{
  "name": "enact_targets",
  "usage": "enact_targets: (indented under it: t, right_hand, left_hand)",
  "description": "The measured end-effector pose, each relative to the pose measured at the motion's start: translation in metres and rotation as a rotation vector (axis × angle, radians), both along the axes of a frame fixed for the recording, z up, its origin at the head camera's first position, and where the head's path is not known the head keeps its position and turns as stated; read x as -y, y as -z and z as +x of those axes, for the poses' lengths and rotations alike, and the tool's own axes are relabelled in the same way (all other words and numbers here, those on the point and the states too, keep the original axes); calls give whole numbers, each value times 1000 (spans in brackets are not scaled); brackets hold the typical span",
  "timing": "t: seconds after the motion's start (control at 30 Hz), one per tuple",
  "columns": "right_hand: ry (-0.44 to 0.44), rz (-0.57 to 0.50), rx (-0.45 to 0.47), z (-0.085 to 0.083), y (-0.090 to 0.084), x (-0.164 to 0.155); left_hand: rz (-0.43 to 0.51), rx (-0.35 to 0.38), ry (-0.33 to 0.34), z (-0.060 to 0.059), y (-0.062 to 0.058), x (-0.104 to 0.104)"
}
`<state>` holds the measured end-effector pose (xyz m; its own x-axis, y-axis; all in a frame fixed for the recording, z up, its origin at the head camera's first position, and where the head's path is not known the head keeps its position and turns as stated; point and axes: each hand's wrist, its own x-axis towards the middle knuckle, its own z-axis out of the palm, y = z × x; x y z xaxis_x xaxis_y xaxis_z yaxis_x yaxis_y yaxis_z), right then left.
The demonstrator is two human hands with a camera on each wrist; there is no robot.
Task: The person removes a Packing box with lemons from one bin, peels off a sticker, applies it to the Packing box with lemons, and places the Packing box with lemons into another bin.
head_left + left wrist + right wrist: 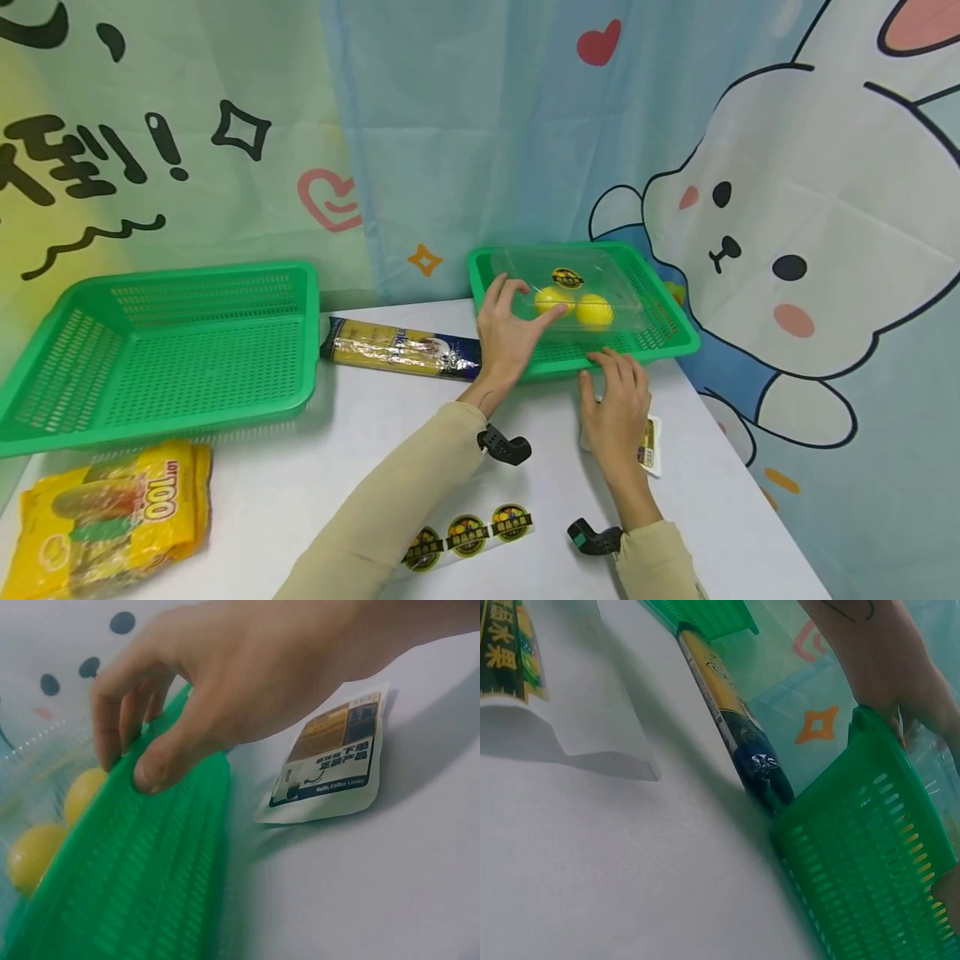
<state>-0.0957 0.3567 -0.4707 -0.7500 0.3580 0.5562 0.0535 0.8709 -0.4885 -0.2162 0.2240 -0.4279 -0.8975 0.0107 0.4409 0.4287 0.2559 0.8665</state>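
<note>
A clear plastic box (618,292), with a black-and-gold sticker on its lid and two round yellow fruits (594,311) inside, sits within the right green basket (663,329). My left hand (508,333) is at the box's left end, thumb stretched over its front and fingers bent at the far side; I cannot tell if it grips. In the right wrist view, that hand's fingertips go down behind the basket's rim (907,769). My right hand (618,408) holds the basket's front rim, thumb outside and fingers hooked over the edge, as the left wrist view shows (225,682).
A wrapped pasta pack (405,346) lies between this basket and another green basket (217,350) at left. A yellow bread bag (112,517) is front left. Fruit stickers on a backing strip (468,533) lie near the front. A coffee pouch (330,754) lies beside my right hand.
</note>
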Motion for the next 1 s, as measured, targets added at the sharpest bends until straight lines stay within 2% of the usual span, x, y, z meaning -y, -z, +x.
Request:
enact_targets:
  t: [0.3,0.63,0.73,0.83,1.0]
  right_hand:
    - [-2,8,2,-3,-2,-4]
    - [1,-1,5,-5,-3,-10]
    - [3,-4,16,-8,-3,-12]
    - [-3,-10,36,-10,-4,-14]
    - [-24,17,76,-11,-8,-16]
  left_hand:
    - [-137,68,-2,-6,0,-10]
    - [-286,197,59,-13,-1,-21]
    - [-391,215,68,-17,-1,-26]
    - [-541,221,86,-20,-1,-29]
    - [-781,226,186,-23,-7,-24]
